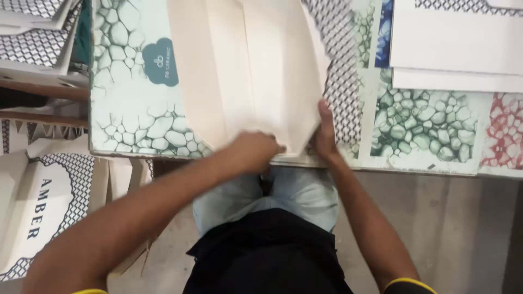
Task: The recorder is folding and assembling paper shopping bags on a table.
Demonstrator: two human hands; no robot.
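Two hands [256,152] [325,136] meet one cream cardboard sheet [245,71], beside two stacked white sheets [452,38] [452,81] and one patterned flat box [38,212] on the floor.

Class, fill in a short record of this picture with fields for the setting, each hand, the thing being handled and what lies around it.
Setting: worktable covered with pebble-pattern printed sheets
Left hand: pressed on the near edge of the cream cardboard sheet
Right hand: gripping the sheet's right edge, thumb up
Sheet: creased lengthwise, partly folded, printed side down
Around: white boards at top right; flat patterned boxes on the left
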